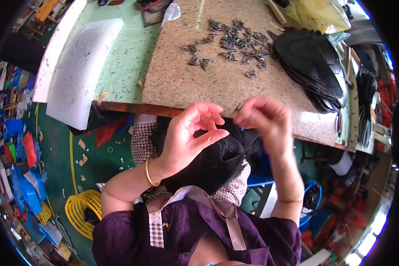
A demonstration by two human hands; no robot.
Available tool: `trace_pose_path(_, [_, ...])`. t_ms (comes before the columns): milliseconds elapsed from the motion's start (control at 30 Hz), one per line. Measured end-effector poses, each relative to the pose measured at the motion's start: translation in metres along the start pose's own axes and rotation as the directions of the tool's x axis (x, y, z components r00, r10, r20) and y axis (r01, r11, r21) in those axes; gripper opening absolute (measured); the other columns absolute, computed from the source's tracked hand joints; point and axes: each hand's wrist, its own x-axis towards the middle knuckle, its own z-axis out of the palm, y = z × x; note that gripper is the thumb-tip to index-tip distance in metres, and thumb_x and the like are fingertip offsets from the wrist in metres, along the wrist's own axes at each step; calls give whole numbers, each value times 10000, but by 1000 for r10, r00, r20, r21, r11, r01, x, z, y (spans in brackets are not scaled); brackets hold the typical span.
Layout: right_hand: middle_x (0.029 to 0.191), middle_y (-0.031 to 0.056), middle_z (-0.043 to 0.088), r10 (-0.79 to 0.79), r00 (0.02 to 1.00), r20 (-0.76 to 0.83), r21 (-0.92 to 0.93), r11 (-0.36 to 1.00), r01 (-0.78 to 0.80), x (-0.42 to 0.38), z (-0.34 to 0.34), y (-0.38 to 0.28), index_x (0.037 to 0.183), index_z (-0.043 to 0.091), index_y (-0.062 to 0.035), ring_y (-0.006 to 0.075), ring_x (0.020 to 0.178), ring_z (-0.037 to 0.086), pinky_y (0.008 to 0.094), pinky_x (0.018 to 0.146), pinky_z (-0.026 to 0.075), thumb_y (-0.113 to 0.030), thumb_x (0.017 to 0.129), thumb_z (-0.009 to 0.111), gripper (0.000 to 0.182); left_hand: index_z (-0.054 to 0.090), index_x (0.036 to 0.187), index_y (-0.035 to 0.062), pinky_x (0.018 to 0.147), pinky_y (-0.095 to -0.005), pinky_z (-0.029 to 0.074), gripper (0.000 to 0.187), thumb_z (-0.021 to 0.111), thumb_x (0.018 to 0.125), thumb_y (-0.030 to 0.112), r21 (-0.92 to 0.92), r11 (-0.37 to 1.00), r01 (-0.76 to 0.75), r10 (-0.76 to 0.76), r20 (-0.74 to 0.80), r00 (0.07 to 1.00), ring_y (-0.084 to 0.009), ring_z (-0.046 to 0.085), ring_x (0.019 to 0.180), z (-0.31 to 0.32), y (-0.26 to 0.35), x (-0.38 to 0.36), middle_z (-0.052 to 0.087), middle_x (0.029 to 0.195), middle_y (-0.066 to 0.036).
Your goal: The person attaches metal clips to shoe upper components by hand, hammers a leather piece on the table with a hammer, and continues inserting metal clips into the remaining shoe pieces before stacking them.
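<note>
My left hand (194,129) is held over my lap, just off the table's front edge, its fingers curved and its thumb apart, with nothing visible between them. To its right, my right hand (267,119) is blurred by motion. Its fingertips are pinched together at a small dark piece (238,106) too smeared to name. Black material (199,170) lies across my lap below both hands, with a folded rim near the left thumb. Several small dark, shiny pieces (235,42) are scattered on the speckled tabletop (177,80) beyond the hands.
A stack of black, curved flat pieces (312,62) lies on the table's right side. A translucent white sheet (82,66) overhangs the green surface (128,57) at left. A yellow basket (82,213) stands on the floor. Yellow plastic (321,15) and a wooden handle (277,11) lie at the back right.
</note>
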Motion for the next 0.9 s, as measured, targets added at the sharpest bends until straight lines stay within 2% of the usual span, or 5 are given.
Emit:
trace_pose_path(100, [863,77,671,18,998,-54,126,992,-11,-33,16,21,966,637,40,129,813,651,250,736,549,-12,860,650,119,607,937,0,726,-229,504,131,683,829,-1,187,982,-31,10,111,994,-94,595,805,-2,-1,1,599,934,-36])
trace_pose_path(300, [871,101,678,154,986,-58,342,931,-126,-56,21,48,968,643,35,149,785,668,256,709,557,-23,863,649,120,617,834,23,587,-281,489,134,726,757,25,489,743,-458,359,286,888,-183,604,674,-2,-12,-2,614,789,-64])
trace_pose_path(400, [832,160,681,302,903,304,619,659,-429,-65,8,51,949,648,42,181,696,672,272,637,559,-57,848,670,144,609,813,36,595,-299,471,138,730,750,55,368,745,-557,386,444,809,-214,595,678,-6,-10,-5,615,783,-64])
trace_pose_path(733, [853,129,676,306,905,295,704,570,-423,-81,21,66,972,656,38,180,721,664,269,672,553,-89,856,670,173,677,969,42,589,-248,458,217,737,779,126,162,980,-114,37,419,907,-101,568,666,-13,-22,-16,597,818,-28])
trace_pose_path(900, [892,109,664,172,984,55,598,783,-170,-86,30,66,983,642,33,163,786,654,274,748,538,-62,872,646,146,631,912,-28,668,-224,521,101,668,844,37,-137,990,43,-6,262,965,-117,622,771,3,-30,-29,583,863,-65])
